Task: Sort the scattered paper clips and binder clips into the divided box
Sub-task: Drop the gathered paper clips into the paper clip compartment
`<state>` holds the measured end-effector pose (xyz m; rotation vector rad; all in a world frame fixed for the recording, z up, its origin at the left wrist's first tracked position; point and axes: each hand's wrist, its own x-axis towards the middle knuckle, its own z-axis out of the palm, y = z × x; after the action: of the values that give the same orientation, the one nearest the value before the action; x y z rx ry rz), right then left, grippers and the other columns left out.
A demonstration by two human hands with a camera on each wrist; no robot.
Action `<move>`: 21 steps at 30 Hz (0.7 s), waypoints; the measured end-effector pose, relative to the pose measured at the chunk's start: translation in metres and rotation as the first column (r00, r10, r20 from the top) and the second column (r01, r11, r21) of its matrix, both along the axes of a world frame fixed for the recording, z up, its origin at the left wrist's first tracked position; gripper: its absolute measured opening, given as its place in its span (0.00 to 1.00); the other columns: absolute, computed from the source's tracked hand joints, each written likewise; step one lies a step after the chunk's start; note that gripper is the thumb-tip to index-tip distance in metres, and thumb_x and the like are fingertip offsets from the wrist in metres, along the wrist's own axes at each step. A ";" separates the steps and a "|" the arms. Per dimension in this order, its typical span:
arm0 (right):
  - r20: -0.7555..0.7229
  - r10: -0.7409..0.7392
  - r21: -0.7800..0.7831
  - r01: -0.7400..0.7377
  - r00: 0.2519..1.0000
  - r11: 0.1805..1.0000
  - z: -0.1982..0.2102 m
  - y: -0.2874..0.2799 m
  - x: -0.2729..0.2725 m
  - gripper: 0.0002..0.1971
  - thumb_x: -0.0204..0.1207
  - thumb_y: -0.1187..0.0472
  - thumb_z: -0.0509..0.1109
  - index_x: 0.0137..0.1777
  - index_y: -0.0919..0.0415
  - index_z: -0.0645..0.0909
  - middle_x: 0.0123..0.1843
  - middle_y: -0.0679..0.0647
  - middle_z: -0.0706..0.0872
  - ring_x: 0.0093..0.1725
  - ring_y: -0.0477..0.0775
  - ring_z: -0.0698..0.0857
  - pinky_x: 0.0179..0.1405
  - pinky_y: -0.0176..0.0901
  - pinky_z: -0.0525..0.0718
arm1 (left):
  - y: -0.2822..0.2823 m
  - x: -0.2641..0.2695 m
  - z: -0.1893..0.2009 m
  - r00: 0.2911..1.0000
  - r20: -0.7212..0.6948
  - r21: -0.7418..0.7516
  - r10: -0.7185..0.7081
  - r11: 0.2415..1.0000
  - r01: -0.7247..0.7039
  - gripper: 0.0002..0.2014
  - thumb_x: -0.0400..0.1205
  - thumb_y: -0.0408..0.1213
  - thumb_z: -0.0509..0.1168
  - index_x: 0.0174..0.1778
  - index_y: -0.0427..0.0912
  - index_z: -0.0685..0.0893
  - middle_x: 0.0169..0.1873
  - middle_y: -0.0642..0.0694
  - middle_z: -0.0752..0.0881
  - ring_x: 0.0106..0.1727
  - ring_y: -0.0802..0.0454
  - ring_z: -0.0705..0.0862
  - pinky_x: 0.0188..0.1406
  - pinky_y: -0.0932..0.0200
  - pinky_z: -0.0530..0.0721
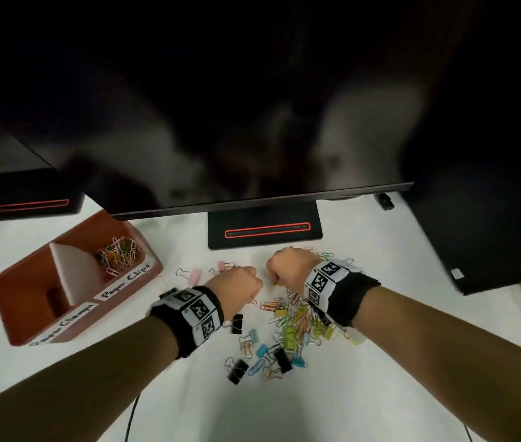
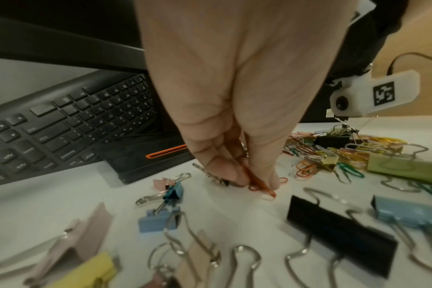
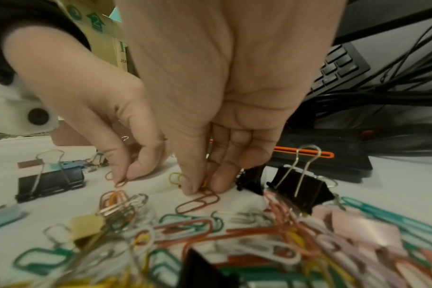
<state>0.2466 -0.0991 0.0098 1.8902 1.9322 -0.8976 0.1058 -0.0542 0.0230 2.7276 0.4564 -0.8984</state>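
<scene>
A terracotta divided box (image 1: 19,301) stands at the left; its far compartment, labelled for paper clips, holds several coloured paper clips (image 1: 118,253), and the near one shows nothing inside. Mixed paper clips and binder clips (image 1: 294,323) lie scattered on the white table. My left hand (image 1: 240,280) is down at the pile's far edge, its fingertips pinching orange paper clips (image 2: 261,188). My right hand (image 1: 284,266) is close beside it, thumb and fingers pinching a yellow paper clip (image 3: 204,184). A brown clip (image 3: 197,202) lies just under them.
A monitor's lower edge (image 1: 262,199) overhangs the table, with its stand base (image 1: 265,232) right behind the hands. A keyboard (image 2: 62,126) and cables (image 3: 382,93) lie behind that. A second stand (image 1: 26,199) is at far left and a dark box (image 1: 476,234) at right.
</scene>
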 end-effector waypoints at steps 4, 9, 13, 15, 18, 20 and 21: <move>-0.036 0.020 -0.008 -0.020 0.999 1.000 0.000 -0.004 0.002 0.13 0.77 0.68 0.61 0.59 0.62 0.81 0.58 0.59 0.82 0.54 0.60 0.83 0.52 0.47 0.82 | -0.004 0.004 0.003 0.994 -0.071 -0.012 0.083 0.996 -0.084 0.11 0.80 0.26 0.57 0.57 0.36 0.78 0.59 0.39 0.78 0.60 0.41 0.78 0.60 0.50 0.78; -0.244 -0.082 0.085 0.106 0.966 0.991 0.002 -0.018 0.027 0.12 0.76 0.63 0.65 0.56 0.55 0.84 0.57 0.53 0.86 0.56 0.55 0.83 0.55 0.43 0.81 | -0.004 -0.004 0.000 0.936 0.100 -0.248 0.338 0.919 -0.305 0.09 0.78 0.26 0.58 0.43 0.46 0.74 0.37 0.50 0.77 0.42 0.47 0.79 0.41 0.58 0.77; -0.260 -0.057 0.122 0.091 0.964 0.988 0.001 -0.031 0.042 0.13 0.78 0.62 0.64 0.60 0.54 0.83 0.59 0.53 0.85 0.56 0.56 0.83 0.58 0.46 0.81 | -0.017 -0.008 -0.007 0.877 0.087 -0.372 0.473 0.832 -0.411 0.15 0.80 0.32 0.64 0.62 0.44 0.76 0.41 0.50 0.85 0.40 0.55 0.82 0.41 0.67 0.76; -0.250 0.005 0.098 0.020 0.968 0.995 -0.003 -0.037 0.039 0.13 0.79 0.62 0.63 0.61 0.53 0.82 0.60 0.53 0.84 0.57 0.57 0.83 0.58 0.47 0.81 | -0.026 -0.006 -0.012 0.875 0.078 -0.360 0.477 0.832 -0.421 0.18 0.80 0.32 0.65 0.66 0.43 0.74 0.46 0.46 0.88 0.43 0.52 0.84 0.46 0.63 0.80; -0.219 0.099 0.096 -0.079 0.971 0.992 -0.008 -0.045 0.031 0.17 0.79 0.59 0.64 0.68 0.53 0.77 0.62 0.54 0.77 0.60 0.55 0.79 0.57 0.45 0.78 | -0.032 0.000 -0.018 0.865 0.096 -0.315 0.493 0.839 -0.443 0.17 0.80 0.33 0.65 0.65 0.42 0.75 0.50 0.43 0.87 0.50 0.49 0.85 0.53 0.58 0.82; -0.209 0.112 0.105 -0.091 0.971 0.990 -0.009 -0.046 0.030 0.19 0.78 0.57 0.67 0.69 0.52 0.75 0.64 0.53 0.72 0.62 0.54 0.76 0.60 0.51 0.79 | -0.032 0.004 -0.022 0.858 0.151 -0.271 0.490 0.856 -0.441 0.13 0.80 0.33 0.64 0.60 0.41 0.78 0.52 0.44 0.85 0.52 0.49 0.83 0.52 0.61 0.77; -0.205 0.108 0.094 -0.090 0.973 0.991 -0.009 -0.045 0.030 0.20 0.77 0.57 0.68 0.70 0.51 0.75 0.64 0.53 0.71 0.63 0.54 0.76 0.62 0.56 0.79 | -0.030 0.005 -0.023 0.858 0.173 -0.250 0.484 0.864 -0.436 0.11 0.80 0.33 0.64 0.58 0.41 0.80 0.52 0.43 0.84 0.52 0.49 0.82 0.52 0.62 0.75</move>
<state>0.2766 -0.1441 0.0005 1.7869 2.1986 -1.0371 0.1108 -0.0846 -0.0001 2.3359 0.8722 -0.4626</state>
